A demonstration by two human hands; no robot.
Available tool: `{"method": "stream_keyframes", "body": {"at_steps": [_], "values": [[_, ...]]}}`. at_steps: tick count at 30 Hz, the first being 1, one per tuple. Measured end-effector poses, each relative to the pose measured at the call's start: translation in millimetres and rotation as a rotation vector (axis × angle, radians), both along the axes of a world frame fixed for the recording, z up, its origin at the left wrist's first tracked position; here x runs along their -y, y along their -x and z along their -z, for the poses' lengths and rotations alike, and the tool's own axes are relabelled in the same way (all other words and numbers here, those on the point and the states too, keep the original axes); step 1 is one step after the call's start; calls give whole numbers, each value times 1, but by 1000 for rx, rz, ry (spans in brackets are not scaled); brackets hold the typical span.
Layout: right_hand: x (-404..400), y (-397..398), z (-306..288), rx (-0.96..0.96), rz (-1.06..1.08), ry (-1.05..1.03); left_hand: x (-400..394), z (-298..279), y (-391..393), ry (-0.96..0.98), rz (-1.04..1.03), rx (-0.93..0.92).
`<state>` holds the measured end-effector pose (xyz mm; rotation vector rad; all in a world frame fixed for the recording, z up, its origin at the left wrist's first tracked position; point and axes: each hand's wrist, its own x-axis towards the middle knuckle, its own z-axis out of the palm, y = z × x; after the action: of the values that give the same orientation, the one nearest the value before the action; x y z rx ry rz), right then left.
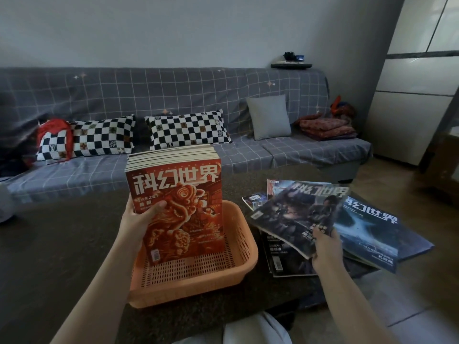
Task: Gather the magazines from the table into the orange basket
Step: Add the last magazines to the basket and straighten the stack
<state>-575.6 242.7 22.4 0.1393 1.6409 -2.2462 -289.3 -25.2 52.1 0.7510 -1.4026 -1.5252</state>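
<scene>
Head view: her left grip (139, 219) clamps a thick magazine stack (173, 202) upright over the orange basket (238, 247); it could fan out. Right grip (325, 247) pinches a dark magazine (298, 214) atop loose magazines (367, 227) overhanging the counter's right edge; they could slide off.
</scene>
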Motion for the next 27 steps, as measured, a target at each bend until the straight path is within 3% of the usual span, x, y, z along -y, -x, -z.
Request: {"method": "stream_keyframes", "body": {"at_steps": [3, 10, 14, 20, 27], "values": [[3, -7, -15, 17, -23, 192, 2, 1, 0, 4, 13, -1], [23, -32, -35, 72, -452, 408, 2, 3, -2, -36, 36, -4], [43, -53, -33, -40, -596, 344, 2, 1, -6, -107, 73, -74], [89, -76, -45, -300, -693, 248, 3, -6, -9, -67, 162, -138], [135, -95, -28, -228, -731, 105, 11, -8, -10, -113, 253, -157]]}}
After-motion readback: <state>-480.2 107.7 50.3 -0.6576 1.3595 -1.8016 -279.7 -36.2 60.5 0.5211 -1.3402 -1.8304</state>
